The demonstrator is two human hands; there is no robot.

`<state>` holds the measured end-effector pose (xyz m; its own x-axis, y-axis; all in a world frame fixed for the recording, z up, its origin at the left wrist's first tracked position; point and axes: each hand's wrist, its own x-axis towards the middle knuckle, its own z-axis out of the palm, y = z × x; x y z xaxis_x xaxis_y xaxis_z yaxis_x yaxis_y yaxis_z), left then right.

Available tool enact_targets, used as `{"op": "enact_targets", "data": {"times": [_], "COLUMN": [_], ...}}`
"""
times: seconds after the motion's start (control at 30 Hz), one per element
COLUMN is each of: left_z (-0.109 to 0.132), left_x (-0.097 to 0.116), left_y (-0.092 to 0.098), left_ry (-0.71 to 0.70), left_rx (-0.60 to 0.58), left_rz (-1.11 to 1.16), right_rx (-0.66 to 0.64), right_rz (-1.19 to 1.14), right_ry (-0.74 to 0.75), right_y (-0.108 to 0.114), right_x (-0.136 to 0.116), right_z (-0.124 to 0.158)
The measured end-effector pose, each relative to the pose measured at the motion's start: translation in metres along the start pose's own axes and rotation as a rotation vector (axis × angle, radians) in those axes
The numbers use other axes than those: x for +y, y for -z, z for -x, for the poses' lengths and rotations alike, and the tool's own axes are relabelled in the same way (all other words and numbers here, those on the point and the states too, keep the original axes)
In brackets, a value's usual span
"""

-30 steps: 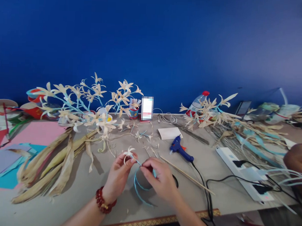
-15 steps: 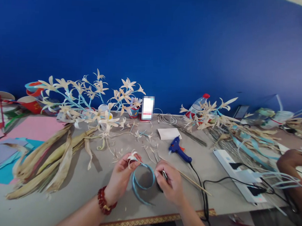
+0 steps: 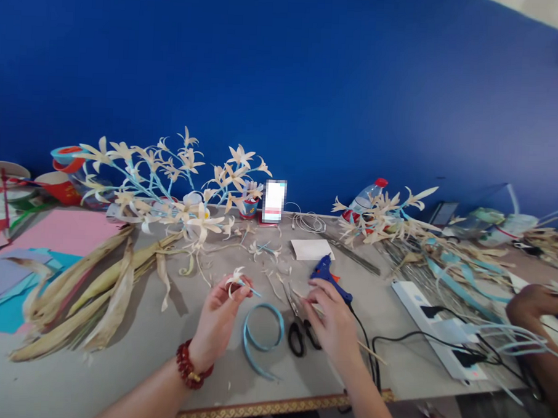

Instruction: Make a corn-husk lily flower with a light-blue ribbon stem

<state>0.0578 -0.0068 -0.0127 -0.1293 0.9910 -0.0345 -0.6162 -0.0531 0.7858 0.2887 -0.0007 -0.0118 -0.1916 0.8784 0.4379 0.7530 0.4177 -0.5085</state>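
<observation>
A small cream flower with a short blue stem is pinched between the thumb and fingers of my left hand, above the table. My right hand hovers over the scissors with fingers apart, and I see nothing held in it. Partly under that hand lie the black-handled scissors, blades pointing away from me. Between my hands a curled blue strip rests on the table. Just beyond my right fingers is a blue glue gun. A thin stick passes behind my right hand.
Finished-looking cream flowers on blue stems stand at the back left. Dried husks and coloured paper lie on the left. A power strip with cables is to the right, near another person's hand. A phone stands against the wall.
My right hand has let go of the scissors, which now lie on the table, and has opened. The flower in my left hand has moved slightly left, away from the curled strip.
</observation>
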Motion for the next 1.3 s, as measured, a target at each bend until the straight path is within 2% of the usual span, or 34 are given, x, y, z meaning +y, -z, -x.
{"op": "enact_targets", "data": {"times": [0.27, 0.4, 0.6, 0.83, 0.93, 1.17, 1.3], "left_z": [-0.003, -0.003, -0.001, 0.000, 0.001, -0.001, -0.004], "left_x": [-0.009, -0.009, -0.009, -0.005, -0.002, -0.005, -0.006], "left_y": [0.008, 0.008, 0.009, 0.008, 0.006, 0.009, 0.011], "left_ry": [0.006, -0.007, -0.132, -0.418, -0.483, -0.468, -0.351], "left_rx": [0.012, -0.002, -0.080, -0.110, -0.110, -0.106, -0.075], "left_rz": [-0.097, -0.122, -0.352, -0.789, -0.917, -0.983, -0.990], "right_rx": [-0.233, -0.265, -0.234, -0.229, -0.212, -0.172, 0.025], "right_rz": [-0.293, -0.330, -0.447, -0.591, -0.644, -0.711, -0.823], "right_ry": [0.104, 0.158, 0.134, 0.160, 0.184, 0.079, -0.074], "right_y": [-0.015, -0.021, -0.035, -0.044, -0.045, -0.049, -0.053], "right_x": [-0.055, -0.068, -0.057, -0.048, -0.048, -0.044, -0.037], "right_z": [-0.031, -0.041, -0.042, -0.039, -0.038, -0.032, -0.034]}}
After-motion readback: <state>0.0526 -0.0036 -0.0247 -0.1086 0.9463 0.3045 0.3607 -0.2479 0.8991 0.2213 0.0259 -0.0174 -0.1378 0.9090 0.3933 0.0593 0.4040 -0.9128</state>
